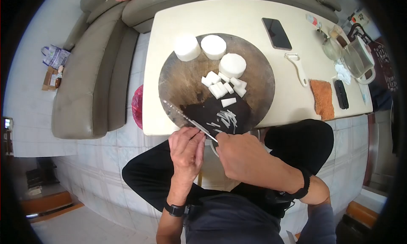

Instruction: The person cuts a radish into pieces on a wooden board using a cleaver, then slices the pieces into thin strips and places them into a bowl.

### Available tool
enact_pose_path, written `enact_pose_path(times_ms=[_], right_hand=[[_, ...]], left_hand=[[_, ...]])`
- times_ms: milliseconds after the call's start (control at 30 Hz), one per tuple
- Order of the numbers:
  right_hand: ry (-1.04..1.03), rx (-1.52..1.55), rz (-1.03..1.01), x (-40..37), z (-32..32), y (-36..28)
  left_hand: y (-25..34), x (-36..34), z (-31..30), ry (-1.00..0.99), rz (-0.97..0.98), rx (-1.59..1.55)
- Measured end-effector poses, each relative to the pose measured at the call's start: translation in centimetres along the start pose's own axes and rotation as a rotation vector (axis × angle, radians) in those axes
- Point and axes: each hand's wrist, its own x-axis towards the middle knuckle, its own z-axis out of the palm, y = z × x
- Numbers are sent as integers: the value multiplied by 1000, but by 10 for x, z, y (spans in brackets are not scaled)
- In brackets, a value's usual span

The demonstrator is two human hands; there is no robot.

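Note:
My right hand is closed round the handle of a kitchen knife. The blade slants up and left over the near edge of a round wooden chopping board. Close against the blade, my left hand has its fingers bent together; what they press on is hidden. Thin white strips lie on the dark wet patch right of the knife. Beyond them are several chunks of what looks like peeled white radish. Three thick round radish pieces stand at the board's far side.
The cream table also holds a phone, a peeler, an orange cloth, a black case and a clear plastic jug. A pink bag hangs at the left edge. A grey sofa stands left.

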Motion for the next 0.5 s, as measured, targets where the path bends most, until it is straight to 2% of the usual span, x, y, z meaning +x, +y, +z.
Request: enact_pose_path(times_ms=[33, 67, 133, 167, 233, 267, 300, 367, 400, 433, 500], right_hand=[[44, 25, 18, 3, 4, 2], [63, 14, -8, 4, 1, 5], [134, 177, 75, -2, -9, 20], [140, 169, 61, -3, -16, 21], [59, 592, 204, -6, -29, 22], [-17, 819, 354, -10, -38, 16], [-13, 804, 338, -12, -41, 15], [-8, 969, 307, -17, -41, 17], [-8, 972, 285, -19, -37, 21], [-12, 1010, 276, -20, -34, 23], [26, 1072, 302, -22, -28, 21]], left_hand=[[1, -3, 1, 9, 10, 8], [3, -2, 0, 44, -67, -72], [8, -5, -4, 62, -271, -242], [12, -4, -7, 76, -261, -239], [17, -4, -6, 265, -555, -564], [15, -8, -6, 251, -647, -696], [18, -4, -7, 267, -632, -702], [23, 6, -9, 281, -968, -1405], [24, 9, -9, 175, -1025, -1488], [27, 13, -8, 184, -1003, -1503], [36, 22, -4, 82, -1070, -2045]])
